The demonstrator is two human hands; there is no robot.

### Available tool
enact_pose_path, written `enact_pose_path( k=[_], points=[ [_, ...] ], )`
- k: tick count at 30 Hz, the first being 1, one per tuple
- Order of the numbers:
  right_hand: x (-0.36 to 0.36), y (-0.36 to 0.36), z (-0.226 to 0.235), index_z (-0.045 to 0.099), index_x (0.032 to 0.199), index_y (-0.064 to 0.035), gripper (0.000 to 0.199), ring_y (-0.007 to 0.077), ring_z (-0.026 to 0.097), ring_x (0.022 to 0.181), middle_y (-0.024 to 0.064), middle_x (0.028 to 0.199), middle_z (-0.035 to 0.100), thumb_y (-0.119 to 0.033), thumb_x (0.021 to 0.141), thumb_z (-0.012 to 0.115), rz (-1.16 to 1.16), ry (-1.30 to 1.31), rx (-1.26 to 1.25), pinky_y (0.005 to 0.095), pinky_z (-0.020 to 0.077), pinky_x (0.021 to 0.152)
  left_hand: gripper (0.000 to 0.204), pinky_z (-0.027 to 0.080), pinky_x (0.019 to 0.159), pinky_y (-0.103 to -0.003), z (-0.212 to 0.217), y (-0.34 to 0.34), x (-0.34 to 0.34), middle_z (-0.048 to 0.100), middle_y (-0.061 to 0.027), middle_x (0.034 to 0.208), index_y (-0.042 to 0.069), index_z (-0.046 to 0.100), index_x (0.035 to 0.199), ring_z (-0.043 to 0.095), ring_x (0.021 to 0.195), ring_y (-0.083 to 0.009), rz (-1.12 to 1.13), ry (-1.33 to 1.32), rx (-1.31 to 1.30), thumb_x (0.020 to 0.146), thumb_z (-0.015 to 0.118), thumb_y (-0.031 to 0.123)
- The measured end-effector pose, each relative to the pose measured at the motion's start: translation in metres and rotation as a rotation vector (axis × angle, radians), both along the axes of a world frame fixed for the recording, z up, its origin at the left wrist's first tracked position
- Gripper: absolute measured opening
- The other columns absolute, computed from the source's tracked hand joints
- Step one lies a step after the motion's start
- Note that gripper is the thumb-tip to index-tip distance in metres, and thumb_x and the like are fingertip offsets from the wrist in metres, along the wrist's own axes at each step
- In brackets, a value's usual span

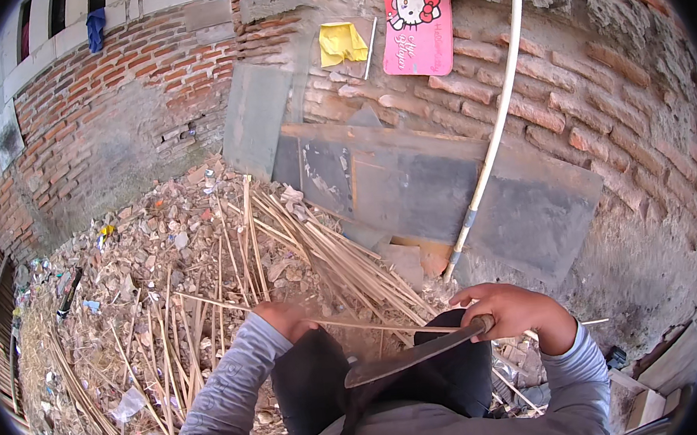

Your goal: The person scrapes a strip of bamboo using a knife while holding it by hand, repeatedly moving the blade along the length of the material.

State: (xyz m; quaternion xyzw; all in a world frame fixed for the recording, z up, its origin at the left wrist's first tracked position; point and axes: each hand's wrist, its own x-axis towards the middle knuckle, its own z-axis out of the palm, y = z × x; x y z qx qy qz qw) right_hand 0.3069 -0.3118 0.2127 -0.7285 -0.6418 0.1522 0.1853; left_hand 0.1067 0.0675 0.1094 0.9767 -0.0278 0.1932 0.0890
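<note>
Gripping a curved blade (414, 355) by its handle in the closed right hand (516, 312), a person steadies a thin bamboo strip (358, 325) across the knees with the closed left hand (285, 318), where shallow strokes angled away from the body seem safest.

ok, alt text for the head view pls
Seen from above, a seated person's right hand grips a broad knife while the left hand holds a thin bamboo strip across the knees. Bamboo sticks and rubble lie ahead, below a brick wall with leaning boards.
</note>
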Motion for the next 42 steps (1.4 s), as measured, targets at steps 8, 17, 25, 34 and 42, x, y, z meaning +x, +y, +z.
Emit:
enact_pose_path(
  k=[8,17,25,34,42],
  points=[
    [0.008,-0.020,0.045,0.066,0.085,-0.0042,0.025,0.0303,0.065,0.073,0.0160,0.079,0.064,-0.020,0.072,0.079,-0.760,-0.346,0.367,0.0368,0.0501,0.066,0.046,0.050,0.072,-0.048,-0.037,-0.024,-0.071,0.065,-0.0219,0.078,0.005,0.067,0.094,0.064,0.078,-0.0418,0.515,0.410,-0.289,0.092,0.050,0.048],
    [0.057,0.089,-0.057,0.064,0.086,-0.0030,0.035,0.0311,0.061,0.062,0.0157,0.063,0.059,-0.033,0.073,0.078,-0.507,0.024,0.406,0.0392,0.0466,0.059,0.046,0.048,0.071,-0.049,-0.136,-0.068,-0.131,0.064,-0.0258,0.081,0.004,0.063,0.096,0.061,0.082,-0.0458,0.615,0.348,-0.635,0.095,0.045,0.046],
    [0.063,0.140,-0.167,0.063,0.090,-0.0108,0.027,0.0338,0.064,0.079,0.0117,0.080,0.066,-0.027,0.069,0.068,-0.347,0.022,0.198,0.0458,0.0506,0.068,0.043,0.046,0.060,-0.047,-0.134,-0.084,-0.143,0.060,-0.0229,0.067,0.003,0.059,0.085,0.060,0.066,-0.0436,0.744,0.439,-0.627,0.097,0.044,0.041],
    [0.067,0.130,-0.187,0.063,0.092,-0.0133,0.027,0.0334,0.065,0.080,0.0108,0.082,0.066,-0.029,0.071,0.068,-0.369,0.010,0.110,0.0466,0.0509,0.068,0.047,0.044,0.060,-0.041,-0.123,-0.082,-0.133,0.059,-0.0165,0.064,0.000,0.061,0.078,0.057,0.061,-0.0325,0.725,0.419,-0.789,0.097,0.041,0.038],
    [0.046,0.153,-0.184,0.065,0.092,-0.0136,0.025,0.0328,0.065,0.079,0.0117,0.078,0.066,-0.027,0.070,0.069,-0.276,-0.065,0.014,0.0464,0.0514,0.068,0.031,0.044,0.058,-0.055,-0.121,-0.098,-0.123,0.059,-0.0271,0.068,0.003,0.049,0.092,0.059,0.067,-0.0488,0.749,0.337,-0.418,0.093,0.051,0.034]
  ],
)
